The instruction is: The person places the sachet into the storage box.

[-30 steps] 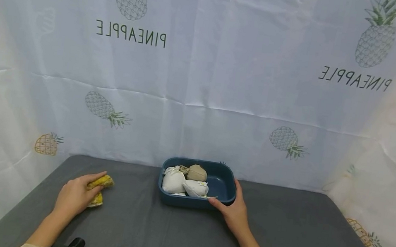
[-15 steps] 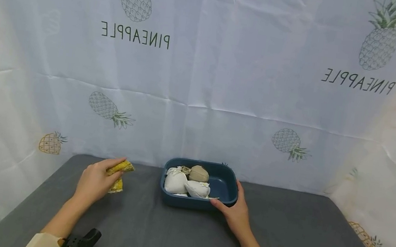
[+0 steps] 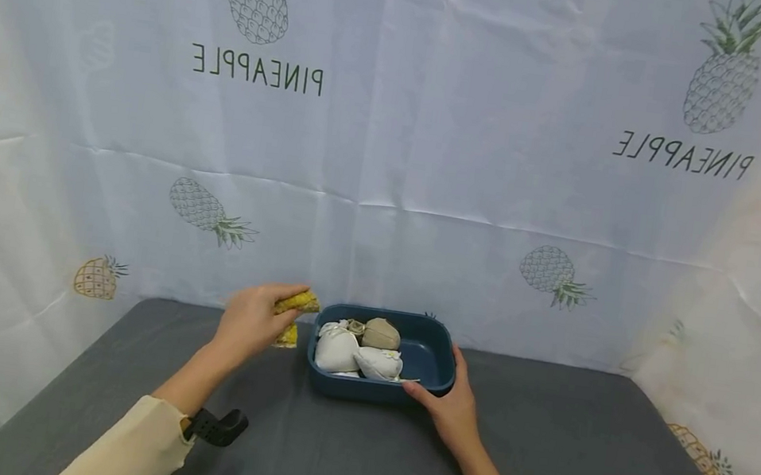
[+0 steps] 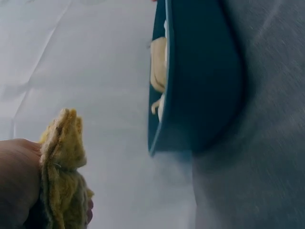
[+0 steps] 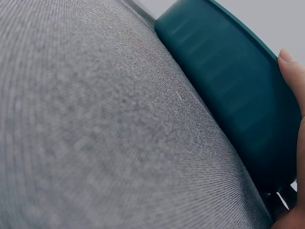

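Observation:
My left hand [image 3: 250,321] pinches a yellow patterned cloth piece [image 3: 297,303], held in the air just left of the blue box. In the left wrist view this yellow cloth [image 4: 66,162] looks fuzzy and folded. The dark blue rectangular box [image 3: 360,390] stands upright on the table, its top uncovered. Small white pouches [image 3: 337,350] and a beige pouch [image 3: 381,334] fill its left part; bare floor shows at its right. My right hand [image 3: 455,408] grips the box's right end, thumb over the front rim. In the right wrist view the box wall [image 5: 233,86] appears beside that thumb.
Grey cloth covers the table [image 3: 351,458]. A white curtain [image 3: 392,151] printed with pineapples hangs directly behind the box and along both sides. Black straps [image 3: 214,426] sit on both wrists.
My left hand has carried the yellow cloth rightward and away from me, from the table's left side to the box's left end. The right hand has kept its grip on the box.

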Demonstrator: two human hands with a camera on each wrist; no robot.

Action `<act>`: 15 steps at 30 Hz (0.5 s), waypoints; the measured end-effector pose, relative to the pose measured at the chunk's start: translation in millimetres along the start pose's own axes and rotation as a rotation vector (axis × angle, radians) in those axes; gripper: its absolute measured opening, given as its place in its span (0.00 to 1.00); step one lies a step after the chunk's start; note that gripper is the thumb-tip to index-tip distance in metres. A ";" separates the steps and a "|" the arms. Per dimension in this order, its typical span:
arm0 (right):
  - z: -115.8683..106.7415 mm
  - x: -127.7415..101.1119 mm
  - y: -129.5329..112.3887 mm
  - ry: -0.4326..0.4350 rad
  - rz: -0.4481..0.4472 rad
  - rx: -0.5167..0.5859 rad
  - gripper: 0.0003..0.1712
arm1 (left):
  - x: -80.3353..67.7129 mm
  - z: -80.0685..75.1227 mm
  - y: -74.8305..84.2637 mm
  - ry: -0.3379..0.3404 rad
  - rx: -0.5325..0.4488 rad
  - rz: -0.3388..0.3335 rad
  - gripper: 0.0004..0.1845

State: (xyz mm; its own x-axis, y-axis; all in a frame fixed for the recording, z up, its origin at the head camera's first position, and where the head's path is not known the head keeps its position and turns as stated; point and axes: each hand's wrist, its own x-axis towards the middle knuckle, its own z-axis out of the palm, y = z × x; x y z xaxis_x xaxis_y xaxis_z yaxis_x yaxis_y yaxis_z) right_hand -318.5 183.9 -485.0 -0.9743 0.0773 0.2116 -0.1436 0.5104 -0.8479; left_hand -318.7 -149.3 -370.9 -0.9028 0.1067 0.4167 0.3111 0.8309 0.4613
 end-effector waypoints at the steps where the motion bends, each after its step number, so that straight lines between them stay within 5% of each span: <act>1: -0.4 0.1 0.2 0.001 0.000 -0.001 0.64 | 3.6 2.5 4.1 0.005 0.003 0.009 0.24; 8: -1.1 0.3 1.4 0.001 0.002 -0.009 0.64 | 22.3 22.2 33.3 0.064 -0.009 0.037 0.23; 15: -1.2 0.1 0.4 -0.003 0.005 0.004 0.64 | 28.7 51.6 59.9 0.031 -0.092 0.027 0.22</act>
State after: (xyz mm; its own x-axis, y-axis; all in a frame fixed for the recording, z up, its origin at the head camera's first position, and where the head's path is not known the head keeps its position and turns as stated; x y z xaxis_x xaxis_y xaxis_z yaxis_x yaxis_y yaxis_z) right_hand -318.4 185.2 -484.8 -0.9754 0.0775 0.2063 -0.1398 0.5065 -0.8508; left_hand -341.2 -68.3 -371.7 -0.8845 0.1100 0.4534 0.3624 0.7740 0.5192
